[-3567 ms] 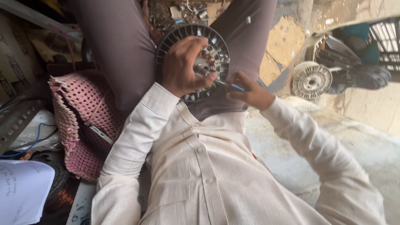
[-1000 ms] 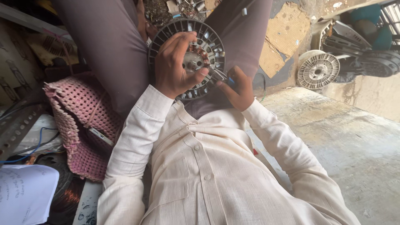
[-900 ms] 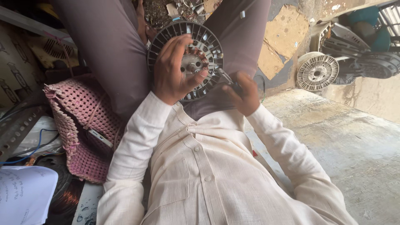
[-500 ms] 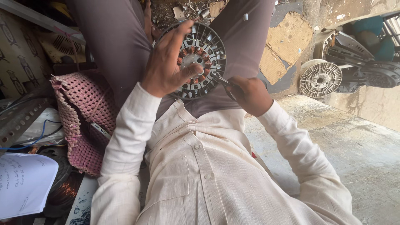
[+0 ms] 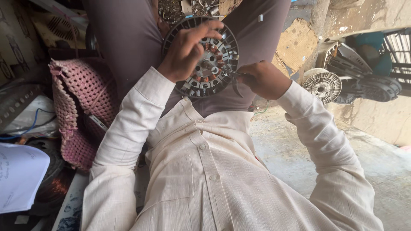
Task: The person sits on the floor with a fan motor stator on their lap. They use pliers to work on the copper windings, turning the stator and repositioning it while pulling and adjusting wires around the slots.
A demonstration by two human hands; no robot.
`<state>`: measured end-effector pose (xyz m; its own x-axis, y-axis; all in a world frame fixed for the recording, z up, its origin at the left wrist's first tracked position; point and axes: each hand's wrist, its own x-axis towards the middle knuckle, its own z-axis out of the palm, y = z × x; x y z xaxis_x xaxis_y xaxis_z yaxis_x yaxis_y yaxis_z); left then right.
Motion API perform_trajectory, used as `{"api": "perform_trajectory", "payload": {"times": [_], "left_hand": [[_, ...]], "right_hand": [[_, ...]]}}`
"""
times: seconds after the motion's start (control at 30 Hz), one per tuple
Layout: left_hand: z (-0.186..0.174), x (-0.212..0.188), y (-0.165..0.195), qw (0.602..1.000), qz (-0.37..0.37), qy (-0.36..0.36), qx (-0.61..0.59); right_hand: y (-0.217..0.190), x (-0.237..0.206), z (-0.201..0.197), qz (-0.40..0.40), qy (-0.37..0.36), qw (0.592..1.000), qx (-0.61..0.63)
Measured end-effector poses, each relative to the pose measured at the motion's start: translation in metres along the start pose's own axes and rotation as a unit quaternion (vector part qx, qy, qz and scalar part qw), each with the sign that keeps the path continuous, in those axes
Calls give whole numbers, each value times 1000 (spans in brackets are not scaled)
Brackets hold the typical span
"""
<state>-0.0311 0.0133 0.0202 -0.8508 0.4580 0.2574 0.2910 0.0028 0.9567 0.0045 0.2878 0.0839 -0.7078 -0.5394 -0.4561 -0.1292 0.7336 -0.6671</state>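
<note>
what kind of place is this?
Probably a small fan or motor repair workshop: a wound motor stator rests in the person's lap, a second finned motor housing lies on the floor, and a copper wire coil sits nearby.

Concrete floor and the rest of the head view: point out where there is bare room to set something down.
Bare room lies on the concrete floor, between the right sleeve and the white fan disc. The other side is crowded: pink woven bag, papers, copper wire coil. The lap is taken by the fan motor, held by the left hand and right hand.
</note>
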Motion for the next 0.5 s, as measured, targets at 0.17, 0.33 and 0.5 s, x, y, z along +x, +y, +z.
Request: {"api": "perform_trajectory", "payload": {"times": [0.17, 0.33, 0.5], "left_hand": [[1, 1, 0, 995, -59, 24, -76], [0, 1, -2, 999, 35, 4, 12], [5, 3, 1, 988, 71, -11, 136]], "right_hand": [[2, -8, 2, -45, 19, 999, -5], [3, -8, 2, -72, 22, 997, -28], [-14, -1, -3, -31, 24, 995, -93]]}}
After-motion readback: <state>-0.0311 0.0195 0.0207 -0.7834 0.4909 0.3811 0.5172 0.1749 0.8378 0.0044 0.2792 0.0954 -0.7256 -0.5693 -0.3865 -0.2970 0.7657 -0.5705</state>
